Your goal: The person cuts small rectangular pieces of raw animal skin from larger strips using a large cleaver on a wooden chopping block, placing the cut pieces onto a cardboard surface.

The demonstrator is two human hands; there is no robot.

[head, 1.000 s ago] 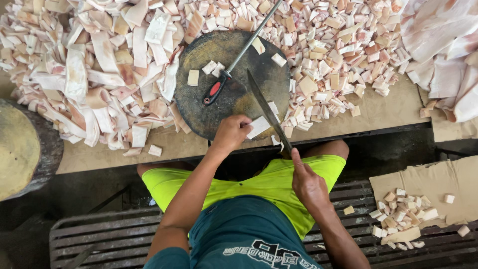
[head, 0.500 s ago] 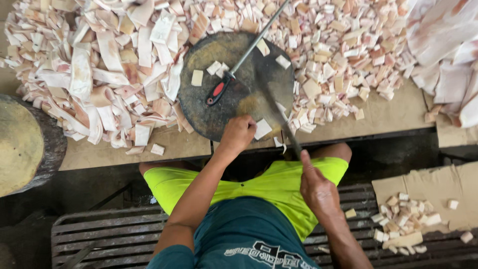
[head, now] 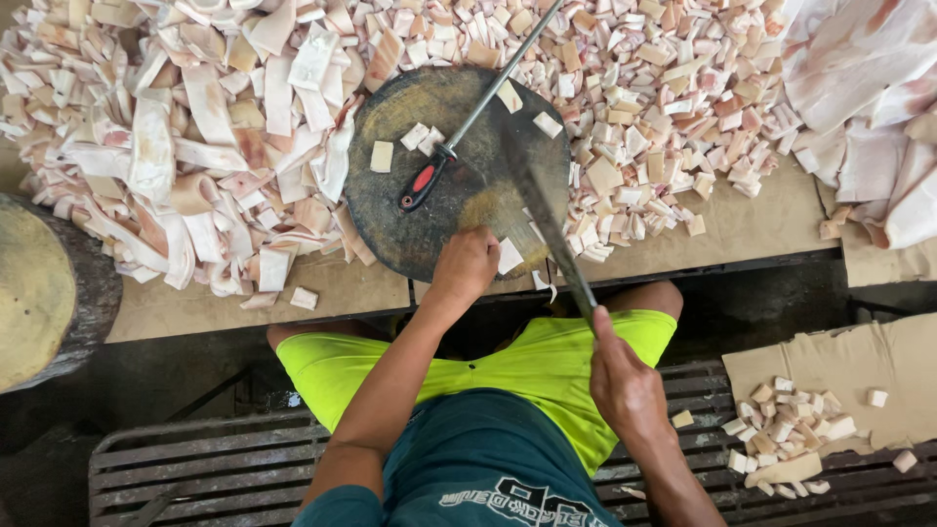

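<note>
My right hand [head: 623, 376] grips the handle of a long dark knife [head: 543, 210] whose blade reaches up over the round dark chopping block [head: 454, 195]. My left hand [head: 467, 262] rests closed at the block's near edge, beside a pale cut piece [head: 509, 256]; whether it pinches anything is hidden. A sharpening steel with a red-and-black handle [head: 424, 182] lies across the block. A few pale square pieces [head: 382, 156] sit on the block.
Long pale strips [head: 195, 146] are heaped left of the block, small cut squares [head: 644, 107] to its right, large sheets [head: 869, 117] at far right. A second wooden block [head: 39, 293] stands left. Cardboard with more squares [head: 791, 425] lies at lower right.
My right hand has drawn the knife a little toward me and rightward. My left hand stays at the block's near edge.
</note>
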